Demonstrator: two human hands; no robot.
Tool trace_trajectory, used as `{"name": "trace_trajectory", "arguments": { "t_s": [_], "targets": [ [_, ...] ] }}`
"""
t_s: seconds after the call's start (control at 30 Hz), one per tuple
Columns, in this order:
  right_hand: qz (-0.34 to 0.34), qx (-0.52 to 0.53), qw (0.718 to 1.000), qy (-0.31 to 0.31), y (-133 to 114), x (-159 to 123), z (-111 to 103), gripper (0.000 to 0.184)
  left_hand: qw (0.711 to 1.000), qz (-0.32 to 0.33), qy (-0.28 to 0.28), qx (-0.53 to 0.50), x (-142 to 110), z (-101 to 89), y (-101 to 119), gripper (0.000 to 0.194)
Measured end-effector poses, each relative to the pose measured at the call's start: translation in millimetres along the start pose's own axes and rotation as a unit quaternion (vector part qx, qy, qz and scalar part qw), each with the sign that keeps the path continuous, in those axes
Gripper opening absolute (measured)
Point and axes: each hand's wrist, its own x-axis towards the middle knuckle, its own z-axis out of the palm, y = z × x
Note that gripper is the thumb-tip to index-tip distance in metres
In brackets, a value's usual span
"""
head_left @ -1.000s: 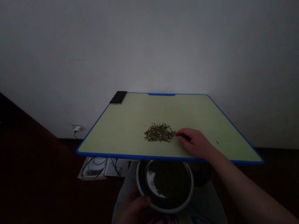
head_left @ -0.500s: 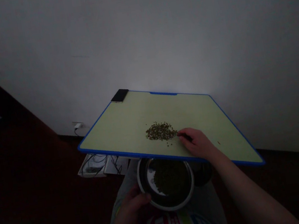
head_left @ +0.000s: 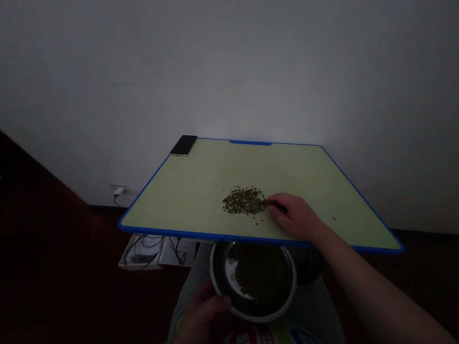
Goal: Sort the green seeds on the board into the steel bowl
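Note:
A pale green board with a blue rim [head_left: 197,188] lies in front of me, with a small heap of dark green beans [head_left: 244,200] near its middle. My right hand [head_left: 296,216] rests on the board just right of the heap, fingers curled together and fingertips at the heap's edge. A few loose beans lie below the heap. Under the board's near edge, a metal bowl [head_left: 254,279] with more beans sits on my lap. My left hand [head_left: 202,312] grips the bowl's left rim.
A dark phone [head_left: 183,144] lies at the board's far left corner. A white wall stands behind. A socket with a plug [head_left: 118,191] and a white box of cables [head_left: 146,251] are on the dark floor at the left.
My right hand has shifted slightly left and up toward the heap. A few beans have come loose below the heap. The bowl and left hand stay put.

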Motion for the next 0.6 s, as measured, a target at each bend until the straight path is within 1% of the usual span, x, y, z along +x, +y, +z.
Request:
{"name": "trace_trajectory", "arguments": {
  "t_s": [0.07,0.17,0.27,0.43,0.6],
  "targets": [
    [-0.006,0.0,1.0,-0.004,-1.7,2.1,1.1,0.021,1.0,0.0,0.006,0.009,-1.0,-0.8,0.1,0.039],
    [-0.015,0.01,1.0,-0.006,-3.2,3.8,1.9,0.021,1.0,-0.003,0.008,0.015,-2.7,-1.3,0.5,0.041],
    [-0.022,0.02,1.0,-0.008,-3.6,3.6,1.4,0.021,1.0,-0.006,0.0,0.014,-4.9,1.8,2.3,0.045],
    [-0.032,0.031,0.999,-0.024,-4.2,2.0,-1.0,0.021,1.0,-0.002,0.0,0.015,-8.3,9.9,7.1,0.044],
    [-0.044,0.037,0.998,-0.039,-4.2,1.0,-2.4,0.021,1.0,-0.014,0.004,0.023,-8.7,9.3,7.9,0.043]
  ]
}}
